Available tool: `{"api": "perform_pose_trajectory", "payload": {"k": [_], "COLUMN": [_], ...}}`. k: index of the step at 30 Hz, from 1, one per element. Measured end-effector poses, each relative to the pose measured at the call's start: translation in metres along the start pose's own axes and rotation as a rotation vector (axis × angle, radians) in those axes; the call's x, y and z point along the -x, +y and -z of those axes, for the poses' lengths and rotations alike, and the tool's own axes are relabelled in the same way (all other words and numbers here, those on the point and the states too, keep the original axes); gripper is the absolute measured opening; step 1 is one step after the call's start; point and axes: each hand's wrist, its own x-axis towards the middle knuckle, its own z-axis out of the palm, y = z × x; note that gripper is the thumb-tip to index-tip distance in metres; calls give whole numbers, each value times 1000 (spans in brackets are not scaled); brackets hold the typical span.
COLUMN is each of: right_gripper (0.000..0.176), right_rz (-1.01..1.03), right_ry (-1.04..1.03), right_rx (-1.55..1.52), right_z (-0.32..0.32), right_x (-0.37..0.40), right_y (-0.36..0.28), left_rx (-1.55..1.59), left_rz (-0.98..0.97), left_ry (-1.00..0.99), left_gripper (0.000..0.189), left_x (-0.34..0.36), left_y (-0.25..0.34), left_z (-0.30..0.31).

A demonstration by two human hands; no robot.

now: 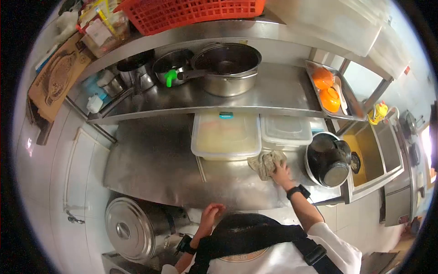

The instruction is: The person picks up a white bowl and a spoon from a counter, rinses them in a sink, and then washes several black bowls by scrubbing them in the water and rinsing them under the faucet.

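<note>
One steel surface (155, 160) carries, in descending size, a large lidded container (226, 137) and a smaller container (286, 130) at its back, a dark pot (326, 160) at its right end, and a crumpled cloth (264, 163) just before the containers. Right hand (281, 173): fingers spread flat on the cloth, pressing rather than clasping. Left hand (211, 214): fingers half-curled, empty, at the near edge. Step in hand, by appearance: wiping. A further stroke calls for even pressure and clearance from the pot.

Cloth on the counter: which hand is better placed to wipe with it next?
Right. The right hand rests on the cloth; the left hand is near the counter edge, off the cloth.
</note>
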Motion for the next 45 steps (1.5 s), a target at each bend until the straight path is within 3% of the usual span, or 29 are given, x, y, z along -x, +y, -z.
{"api": "perform_pose_trajectory", "payload": {"k": [2, 3, 6, 8, 12, 15, 17, 18, 20, 21, 22, 23, 24, 25, 27, 29, 30, 31, 32, 33, 34, 37, 39, 41, 43, 44, 45], "right_gripper": [29, 29, 24, 23, 26, 29, 31, 31, 44, 44, 48, 51, 55, 50, 43, 37, 40, 39, 37, 36, 31, 26, 22, 22, 24, 24, 23], "right_rz": [-62, -78, -422, -195, 386, 434, 457, 469, 276, 299, 198, 161, 128, 219, 141, 91, 203, 150, 188, -84, -24, -114, -9, 77, 183, 334, 378], "right_ry": [-131, -124, -360, -289, 269, 292, 379, 386, -106, -146, -476, -241, -67, -56, -27, -37, -106, -18, 45, 25, -62, 75, 237, 272, 377, 367, 324], "right_rx": [-301, -295, -1288, -1239, -639, -228, -64, -78, -141, 66, 177, -14, 86, 172, 171, 307, 535, 572, 431, 199, 436, 348, 356, 423, 223, 323, 122], "right_z": [-5, 1, 68, 145, 217, 181, 125, 126, 137, 136, 148, 151, 94, 89, 122, 98, 102, 98, 95, 117, 126, 133, 138, 140, 144, 141, 124], "right_x": [-5, -11, -41, -69, -157, -219, -242, -256, -294, -310, -336, -337, -378, -396, -386, -402, -392, -376, -372, -349, -338, -291, -256, -226, -200, -188, -180], "right_y": [-1, -4, -25, -29, -47, -80, -97, -101, -94, -83, -80, -72, -34, -16, -17, 4, 8, 11, 23, 5, 4, -4, -5, -24, -74, -103, -128], "left_rx": [-9, -16, -53, -12, -13, -80, -107, -136, -140, -148, -146, -143, -142, -142, -28, 47, 107, 24, 40, 33, 25, -91, -74, -17, 19, 6, -13], "left_rz": [108, 112, 112, 112, 56, 4, -34, -65, -115, -163, -181, -160, -139, -156, -73, -66, -56, -102, -99, -119, -136, -191, -167, -165, -164, -132, -90], "left_ry": [43, 27, -34, -68, -98, -80, -70, -82, -30, 8, 17, 39, 60, 70, 249, 261, 256, 218, 246, 195, 139, 116, 120, 55, -19, 4, 24], "left_gripper": [21, 21, 20, 20, 21, 21, 21, 20, 20, 20, 20, 20, 19, 19, 19, 19, 19, 20, 20, 21, 22, 24, 23, 23, 22, 22, 22], "left_x": [3, 1, -18, -21, -36, -51, -52, -54, -52, -50, -48, -43, -38, -31, -14, -6, 3, 2, -1, -5, -9, -19, -28, -37, -44, -43, -41], "left_y": [1, -5, -14, -13, -2, -6, -3, 0, -3, -6, -7, -6, -4, -2, -5, -3, -7, -21, -30, -32, -34, -30, -23, -22, -17, -16, -17], "left_z": [4, 7, 15, 9, -9, -15, -20, -22, -20, -18, -15, -11, -7, -6, -6, -6, -2, 6, 10, 11, 12, 13, 8, 6, 2, -3, -6]}}
